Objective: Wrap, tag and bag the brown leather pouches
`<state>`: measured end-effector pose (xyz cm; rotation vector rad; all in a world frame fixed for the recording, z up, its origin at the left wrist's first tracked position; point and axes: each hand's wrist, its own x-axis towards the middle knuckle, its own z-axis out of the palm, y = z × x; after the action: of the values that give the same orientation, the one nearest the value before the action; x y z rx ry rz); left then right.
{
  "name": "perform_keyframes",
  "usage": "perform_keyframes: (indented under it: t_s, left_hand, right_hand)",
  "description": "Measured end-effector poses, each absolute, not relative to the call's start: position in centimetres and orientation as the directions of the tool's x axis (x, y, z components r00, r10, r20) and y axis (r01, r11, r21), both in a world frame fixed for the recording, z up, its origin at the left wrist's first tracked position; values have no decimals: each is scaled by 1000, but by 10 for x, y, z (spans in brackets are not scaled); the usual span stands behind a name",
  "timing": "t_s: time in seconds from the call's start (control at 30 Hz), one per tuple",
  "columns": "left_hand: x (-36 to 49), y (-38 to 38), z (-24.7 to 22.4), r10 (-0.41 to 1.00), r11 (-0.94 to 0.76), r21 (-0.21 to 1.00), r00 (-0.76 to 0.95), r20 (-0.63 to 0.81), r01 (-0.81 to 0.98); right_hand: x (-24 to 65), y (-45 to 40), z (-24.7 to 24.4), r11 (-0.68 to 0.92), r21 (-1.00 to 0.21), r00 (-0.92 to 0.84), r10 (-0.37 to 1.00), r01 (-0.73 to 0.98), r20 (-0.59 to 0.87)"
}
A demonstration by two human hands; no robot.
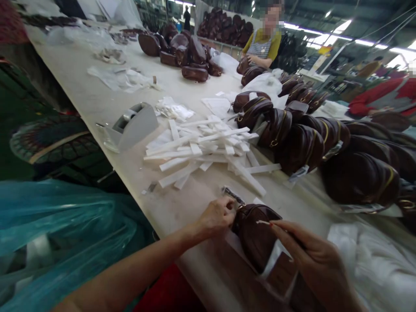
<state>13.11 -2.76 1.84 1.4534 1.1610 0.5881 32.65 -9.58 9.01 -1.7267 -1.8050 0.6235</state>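
A small dark brown leather bag (pixel 258 236) lies on the table right in front of me. My left hand (pixel 219 214) is closed at the bag's left end, by its metal ring and a dark, plastic-wrapped strap end (pixel 233 194). Over the bag's top, my right hand (pixel 313 251) pinches a thin white piece (pixel 262 222), too small to name. Beneath the right hand, a brown tag or flap (pixel 279 274) shows in clear wrapping. White paper or film sticks out from under the bag.
White strips (pixel 201 149) are heaped beyond the bag, near a grey tape dispenser (pixel 136 125). Brown bags (pixel 299 143) line the right side, and more (pixel 182 50) stand further back. A co-worker (pixel 264 41) is across the table. Blue plastic (pixel 65 234) hangs at left.
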Motion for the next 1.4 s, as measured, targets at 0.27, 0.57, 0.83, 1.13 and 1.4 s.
perform_keyframes:
  t_s: [0.27,0.57,0.83,1.13,1.4]
  left_hand:
    - [146,-3,5,834,-139,945,550,-49,295]
    - [142,8,-18,706,-228,972,697,125,56]
    - [149,-2,-16,825,-262,905,565,30,335]
    - [148,5,-12,864,-199,939,502,33,280]
    - [145,6,-11,830,-222,948,555,62,226]
  right_hand:
    - [313,-49,80,131,-570,-127,991,811,46]
    - [313,-25,72,143,-528,-157,987,837,20]
    - [316,-13,70,46,-532,-110,990,845,-89]
    - [319,5,68,-108,-586,-116,936,803,-331]
    - [316,16,66,-129,-586,-216,849,800,-482]
